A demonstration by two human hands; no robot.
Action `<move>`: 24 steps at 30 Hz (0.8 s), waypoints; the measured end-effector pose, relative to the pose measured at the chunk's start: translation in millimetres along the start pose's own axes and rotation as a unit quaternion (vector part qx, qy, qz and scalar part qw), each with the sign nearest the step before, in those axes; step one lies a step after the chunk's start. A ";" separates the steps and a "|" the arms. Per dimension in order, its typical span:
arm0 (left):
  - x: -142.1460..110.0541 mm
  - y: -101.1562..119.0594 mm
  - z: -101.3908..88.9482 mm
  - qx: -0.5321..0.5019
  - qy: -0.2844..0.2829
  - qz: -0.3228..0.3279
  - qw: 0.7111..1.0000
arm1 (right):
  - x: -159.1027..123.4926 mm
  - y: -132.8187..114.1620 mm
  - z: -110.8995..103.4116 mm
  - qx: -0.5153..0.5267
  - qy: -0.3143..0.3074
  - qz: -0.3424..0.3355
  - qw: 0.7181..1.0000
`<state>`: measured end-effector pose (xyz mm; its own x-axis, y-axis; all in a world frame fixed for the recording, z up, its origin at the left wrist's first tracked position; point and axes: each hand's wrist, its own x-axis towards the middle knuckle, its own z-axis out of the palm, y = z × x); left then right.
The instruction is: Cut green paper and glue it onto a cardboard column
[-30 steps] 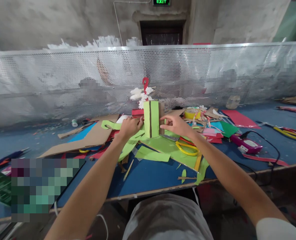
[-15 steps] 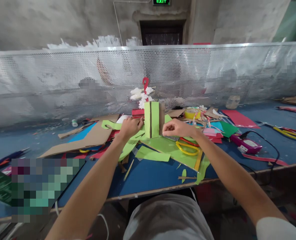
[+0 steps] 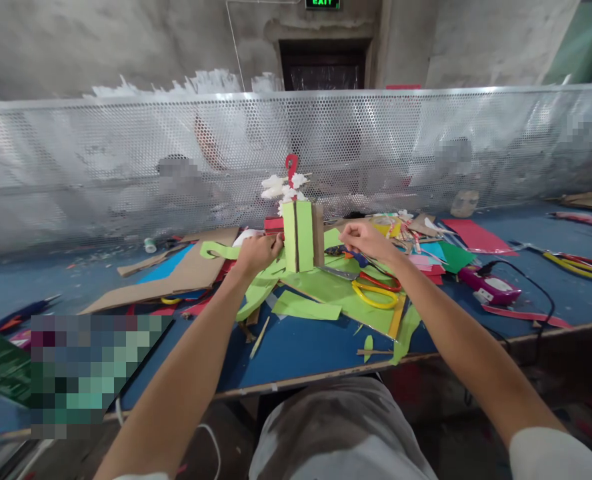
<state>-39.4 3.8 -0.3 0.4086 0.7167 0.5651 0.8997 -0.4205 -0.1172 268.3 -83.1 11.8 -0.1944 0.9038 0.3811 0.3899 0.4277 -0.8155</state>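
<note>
An upright cardboard box covered in light green paper (image 3: pixel 305 237) stands at the middle of the table, with brown bare edges down its front and right side. Against its left side my left hand (image 3: pixel 260 253) is closed, steadying it. My right hand (image 3: pixel 365 240) hovers to the right of the box, fingers curled together in a pinch; whatever is in them is too small to make out. Below that hand lie scissors with yellow and red handles (image 3: pixel 376 293), blades pointing at the box. Green paper sheets and strips (image 3: pixel 306 307) spread around the base.
Behind the box rises a red hook-shaped piece with white flowers (image 3: pixel 290 183). Cardboard (image 3: pixel 176 277) lies to the left, a purple device with a cable (image 3: pixel 491 287) and pliers (image 3: pixel 571 263) to the right. A perforated metal screen (image 3: pixel 376 147) closes off the back.
My right hand has moved away from the box, to the right and slightly up, uncovering the scissor blades. The box has shifted a little to the left with my left hand still at it.
</note>
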 end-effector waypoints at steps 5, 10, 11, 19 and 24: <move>-0.4 2.8 1.5 0.002 -0.005 0.021 1.000 | 3.7 4.2 1.3 0.039 0.115 -0.024 0.992; -1.6 6.8 -0.5 0.003 -0.011 0.031 0.999 | 1.4 -5.8 9.2 0.075 0.129 -0.086 0.985; -1.8 7.9 -1.2 0.005 -0.011 0.034 0.999 | 0.2 -8.8 11.5 0.073 0.128 -0.099 0.984; -3.5 18.4 -6.1 0.033 -0.001 0.076 0.997 | -6.1 -20.2 26.0 -0.010 0.082 -0.067 0.994; -3.7 19.7 -6.8 0.040 -0.004 0.093 0.995 | -5.5 -20.0 28.4 -0.086 0.059 -0.089 0.991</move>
<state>-24.2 -10.9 0.8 0.5695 0.6359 0.5208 0.8181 -0.5003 -0.2836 236.0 -96.9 13.6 -0.1712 0.8049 0.5681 0.5087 0.5660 -0.6487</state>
